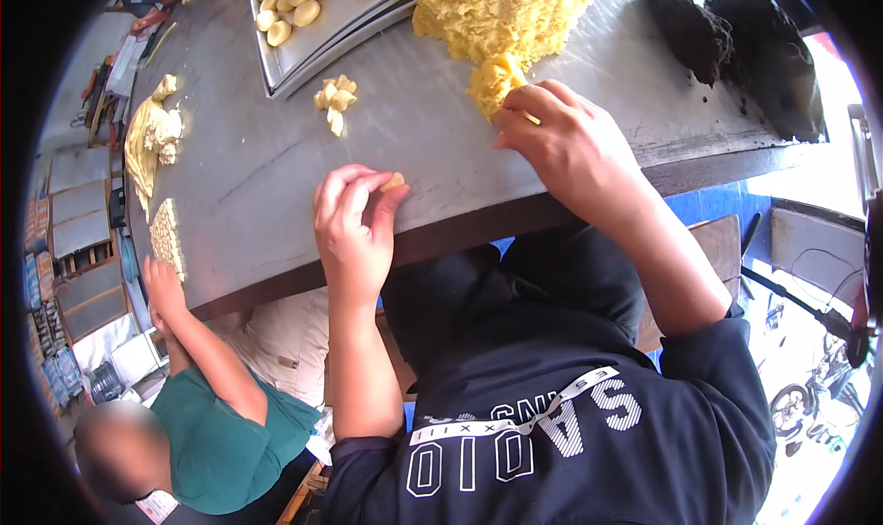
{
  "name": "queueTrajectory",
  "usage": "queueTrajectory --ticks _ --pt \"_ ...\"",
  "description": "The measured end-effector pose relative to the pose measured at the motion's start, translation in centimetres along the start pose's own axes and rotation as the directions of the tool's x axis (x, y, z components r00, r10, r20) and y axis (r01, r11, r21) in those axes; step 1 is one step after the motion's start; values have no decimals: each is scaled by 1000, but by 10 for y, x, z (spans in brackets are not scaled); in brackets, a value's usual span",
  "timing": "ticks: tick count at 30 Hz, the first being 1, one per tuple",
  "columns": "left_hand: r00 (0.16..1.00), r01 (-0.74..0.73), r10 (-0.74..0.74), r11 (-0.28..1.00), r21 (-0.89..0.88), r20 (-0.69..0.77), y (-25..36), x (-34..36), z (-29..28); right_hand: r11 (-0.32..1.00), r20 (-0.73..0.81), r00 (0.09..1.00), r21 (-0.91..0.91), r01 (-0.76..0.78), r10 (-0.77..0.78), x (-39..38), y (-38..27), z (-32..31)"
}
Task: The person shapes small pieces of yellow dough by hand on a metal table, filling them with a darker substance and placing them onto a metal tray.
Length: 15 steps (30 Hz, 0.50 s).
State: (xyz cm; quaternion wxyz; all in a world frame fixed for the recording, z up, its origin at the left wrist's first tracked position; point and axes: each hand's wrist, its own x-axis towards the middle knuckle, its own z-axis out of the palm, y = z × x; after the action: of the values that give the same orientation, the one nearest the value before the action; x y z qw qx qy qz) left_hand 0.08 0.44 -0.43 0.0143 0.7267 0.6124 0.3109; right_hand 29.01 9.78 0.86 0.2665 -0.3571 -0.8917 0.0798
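Close to the table's near edge, my left hand (pixel 352 222) pinches a small pale dough piece (pixel 394 183) between thumb and fingertips. Farther right, the fingers of my right hand (pixel 575 143) are closed on a clump of yellow filling (pixel 498 79). That clump lies against the near side of a large crumbly yellow mound (pixel 501 15). Between my left hand and the tray, several small dough pieces (pixel 336 100) sit in a loose cluster on the metal table (pixel 248 171).
A metal tray (pixel 276 76) of round dough balls (pixel 306 12) stands at the back. Dark lumps (pixel 690 28) and a black bag (pixel 768 65) are at far right. At left, a person in green (pixel 230 433) works beside pale dough (pixel 152 139) and a row of pieces (pixel 166 238).
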Motion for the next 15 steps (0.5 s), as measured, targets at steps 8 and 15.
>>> queueTrajectory --ticks 8,15 --pt "1000 -30 29 994 110 9 12 1 -5 972 46 991 195 -130 124 -10 0 -10" --pt "989 138 -142 986 -94 -37 22 -6 4 991 -13 993 76 -112 113 -20 0 -5"
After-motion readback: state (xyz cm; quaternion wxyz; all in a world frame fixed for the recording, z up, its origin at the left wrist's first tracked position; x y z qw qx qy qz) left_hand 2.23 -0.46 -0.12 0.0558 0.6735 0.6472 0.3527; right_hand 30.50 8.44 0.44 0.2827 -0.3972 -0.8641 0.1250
